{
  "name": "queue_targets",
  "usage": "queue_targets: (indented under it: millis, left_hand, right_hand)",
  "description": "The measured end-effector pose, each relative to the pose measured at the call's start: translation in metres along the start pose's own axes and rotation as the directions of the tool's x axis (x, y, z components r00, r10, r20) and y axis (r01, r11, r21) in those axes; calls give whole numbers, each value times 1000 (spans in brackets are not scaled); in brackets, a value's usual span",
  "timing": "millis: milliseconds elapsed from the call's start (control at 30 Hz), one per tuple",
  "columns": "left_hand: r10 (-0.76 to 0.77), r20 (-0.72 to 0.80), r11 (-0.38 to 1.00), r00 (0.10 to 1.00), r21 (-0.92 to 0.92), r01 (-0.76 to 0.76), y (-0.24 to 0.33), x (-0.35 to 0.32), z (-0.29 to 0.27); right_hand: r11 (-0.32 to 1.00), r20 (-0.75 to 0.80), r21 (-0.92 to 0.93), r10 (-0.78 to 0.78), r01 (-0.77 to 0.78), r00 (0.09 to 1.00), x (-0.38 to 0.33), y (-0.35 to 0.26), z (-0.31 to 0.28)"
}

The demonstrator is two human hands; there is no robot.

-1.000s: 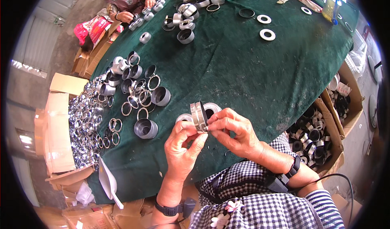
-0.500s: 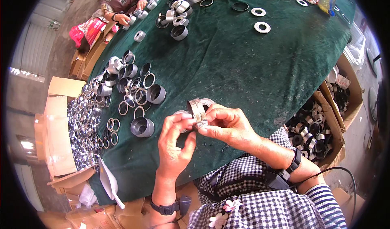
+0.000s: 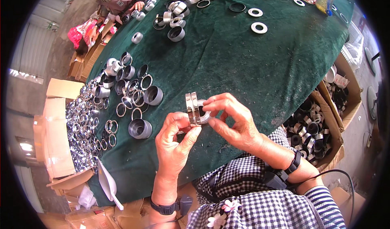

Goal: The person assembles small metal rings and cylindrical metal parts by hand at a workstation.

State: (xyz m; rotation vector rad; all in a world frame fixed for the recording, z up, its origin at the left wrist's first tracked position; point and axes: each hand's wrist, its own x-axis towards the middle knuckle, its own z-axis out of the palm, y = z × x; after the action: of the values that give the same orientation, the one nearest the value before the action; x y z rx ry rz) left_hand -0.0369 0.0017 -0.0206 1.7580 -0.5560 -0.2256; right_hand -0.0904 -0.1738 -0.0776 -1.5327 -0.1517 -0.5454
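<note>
My left hand (image 3: 175,137) pinches a shiny metal ring (image 3: 193,109) that looks like two narrow bands side by side, held upright over the table. Beside it, my right hand (image 3: 233,121) has its thumb and fingers apart and grips nothing that I can see. Just behind my right fingertips shows a pale grey ring-shaped part (image 3: 202,112); whether the fingertips touch it I cannot tell. Another pale part is mostly hidden behind my left hand. To the left of that hand a dark grey cup (image 3: 140,128) stands on the green cloth (image 3: 243,70).
Grey cups (image 3: 153,95) and thin rings lie at the left, beside a heap of shiny rings (image 3: 83,127) at a carton. A white scoop (image 3: 106,180) lies near the left edge. Cartons of parts (image 3: 313,127) stand at the right. A co-worker (image 3: 122,1) sits at far left.
My right hand has let go of the shiny ring and drawn slightly right, its fingers opening. My left hand has closed on the ring, which now stands more upright.
</note>
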Motion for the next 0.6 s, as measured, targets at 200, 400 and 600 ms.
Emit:
queue_targets:
  millis: [200, 400, 600]
  left_hand:
    - [110, 35, 985, 993, 133, -114, -3, -4, 1]
    - [-4, 69, 995, 998, 98, -3, -13, -20, -8]
    - [-328, -205, 915, 922, -313, 256, -52, -60, -64]
  right_hand:
    - [988, -72, 59, -136, 140, 988, 8, -2, 1]
    - [977, 140, -155, -122, 143, 983, 10, 2, -4]
    - [733, 152, -680, 92, 37, 984, -20, 22, -45]
